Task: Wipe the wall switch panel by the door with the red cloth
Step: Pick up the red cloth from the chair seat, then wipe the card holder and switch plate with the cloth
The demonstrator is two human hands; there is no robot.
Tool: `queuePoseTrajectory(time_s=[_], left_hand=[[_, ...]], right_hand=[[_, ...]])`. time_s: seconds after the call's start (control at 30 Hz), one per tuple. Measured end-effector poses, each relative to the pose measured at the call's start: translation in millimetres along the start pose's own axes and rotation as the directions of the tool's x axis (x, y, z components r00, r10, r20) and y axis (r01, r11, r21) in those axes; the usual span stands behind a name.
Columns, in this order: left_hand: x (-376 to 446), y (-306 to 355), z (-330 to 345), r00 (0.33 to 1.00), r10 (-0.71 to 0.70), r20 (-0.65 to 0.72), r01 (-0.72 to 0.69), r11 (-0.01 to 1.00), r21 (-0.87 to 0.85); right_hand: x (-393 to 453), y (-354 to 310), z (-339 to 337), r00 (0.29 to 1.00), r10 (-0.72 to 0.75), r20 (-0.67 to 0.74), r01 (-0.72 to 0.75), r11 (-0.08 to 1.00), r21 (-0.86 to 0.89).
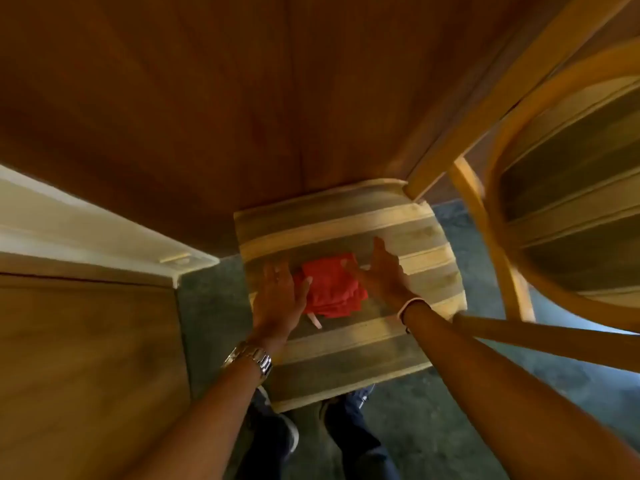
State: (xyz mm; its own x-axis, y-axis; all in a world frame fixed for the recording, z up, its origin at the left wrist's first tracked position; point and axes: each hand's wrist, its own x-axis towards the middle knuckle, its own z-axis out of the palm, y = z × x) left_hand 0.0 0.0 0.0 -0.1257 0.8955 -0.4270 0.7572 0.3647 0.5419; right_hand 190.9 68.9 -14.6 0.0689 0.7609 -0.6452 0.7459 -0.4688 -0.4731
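The red cloth [330,289] lies folded on a striped chair seat [349,344] straight below me. My left hand [280,296] rests against the cloth's left edge, fingers spread and flat, thumb touching the fabric. My right hand [386,271] is against the cloth's right edge, also flat with fingers extended. Neither hand has closed around the cloth. A small white tag [314,321] sticks out from under the cloth at the front. The wall switch panel is not in view.
A wooden door [207,98] stands ahead behind the seat. A white frame or ledge [86,237] and a wood panel [86,358] are at the left. A second wooden chair [571,202] stands at the right. The floor [485,393] is dark green carpet.
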Motion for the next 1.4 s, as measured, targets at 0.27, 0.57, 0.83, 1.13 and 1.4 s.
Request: queuePoseTrajectory(time_s=[0.27,0.57,0.83,1.13,1.4], left_hand=[[25.1,-20.1,39.1,0.998,-0.034,0.059,0.044,0.984,-0.173],[40.1,-15.5,19.0,0.95,-0.141,0.279,0.245,0.89,-0.384],[28.2,36.6,-79.1,0.996,0.077,0.055,-0.036,0.848,-0.529],[-19.3,135.4,-251.8,0.874,0.288,-0.391,-0.454,0.77,-0.448],[-93.4,204.2,-396.8,0.637,0.415,-0.65,-0.693,0.678,-0.245]], right_hand=[[20.9,30.7,47.4,0.991,0.134,0.02,-0.135,0.956,0.259],[0.7,21.6,30.1,0.995,0.076,0.066,-0.097,0.907,0.411],[-53.5,-57.8,-44.7,0.966,-0.204,-0.162,0.259,0.824,0.504],[-148.5,-194.3,-153.3,0.799,-0.434,-0.417,0.601,0.602,0.525],[-252.4,-306.8,-235.5,0.601,-0.541,-0.588,0.799,0.418,0.432]])
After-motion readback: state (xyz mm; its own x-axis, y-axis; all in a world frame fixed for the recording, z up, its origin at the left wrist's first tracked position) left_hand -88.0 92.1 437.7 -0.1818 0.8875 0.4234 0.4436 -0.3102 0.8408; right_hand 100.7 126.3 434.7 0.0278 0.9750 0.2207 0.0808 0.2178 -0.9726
